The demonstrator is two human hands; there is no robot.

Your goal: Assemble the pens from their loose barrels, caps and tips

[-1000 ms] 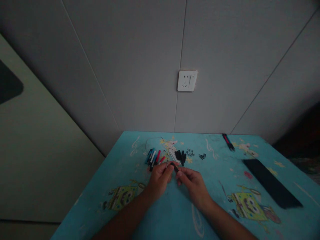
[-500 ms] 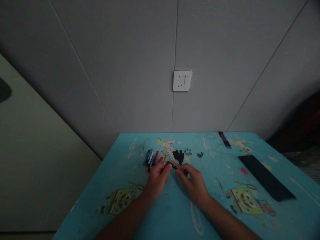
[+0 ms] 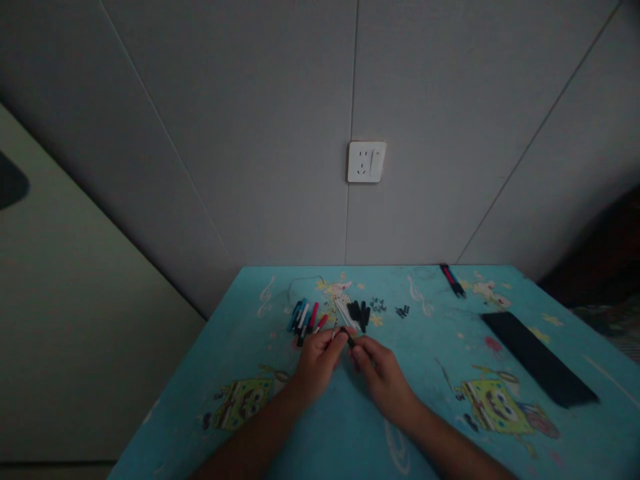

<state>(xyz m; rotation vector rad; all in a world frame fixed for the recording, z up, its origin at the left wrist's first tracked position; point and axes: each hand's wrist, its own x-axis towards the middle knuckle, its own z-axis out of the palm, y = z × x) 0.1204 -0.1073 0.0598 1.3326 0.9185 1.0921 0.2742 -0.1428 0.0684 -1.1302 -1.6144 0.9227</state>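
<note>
Observed a short black part [image 3: 351, 341] pinched at one end between thumb and fingers of the left hand [image 3: 319, 359], at the other between thumb and fingertips of the right hand [image 3: 381, 377]. Noted also a slim pale piece [image 3: 335, 328] jutting upward from the left grip; unable to tell its full shape. Found just beyond, from left to right on the blue patterned tablecloth [image 3: 350, 427]: coloured barrels [image 3: 314, 316], white sticks [image 3: 344, 311], black tubes [image 3: 363, 315], small grey bits [image 3: 379, 305], small black pieces [image 3: 403, 311]. Logged farther right: a dark flat mat [image 3: 540, 360] and, near the back edge, slender pens [image 3: 453, 280]. Recorded above: a white wall socket [image 3: 367, 162].
</note>
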